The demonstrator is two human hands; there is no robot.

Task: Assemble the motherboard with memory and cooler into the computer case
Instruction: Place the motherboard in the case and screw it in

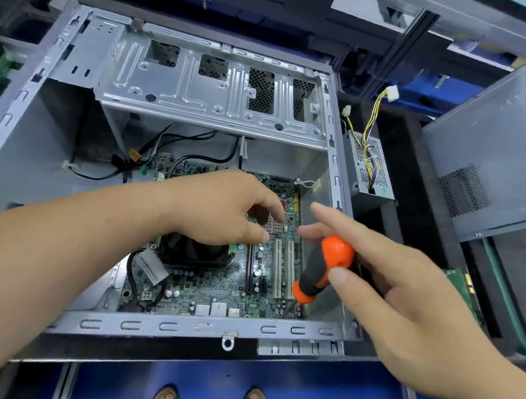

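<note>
The green motherboard (216, 286) lies flat inside the open metal computer case (180, 325). Its black cooler fan (192, 252) sits at the board's left middle, partly under my left wrist. My left hand (222, 208) hovers over the board's centre with thumb and fingers curled together, as if pinching something too small to see. My right hand (385, 273) holds an orange and black screwdriver (322, 269) by its handle, with the index finger stretched out. The tip points down at the board's near right corner. White expansion slots (282, 269) run beside it.
A drive cage (207, 89) spans the case's far side, with black cables (177, 147) below it. A power supply (369, 167) with yellow wires stands right of the case. A grey side panel (495, 149) leans at the right. A blue bench surface (302, 393) lies in front.
</note>
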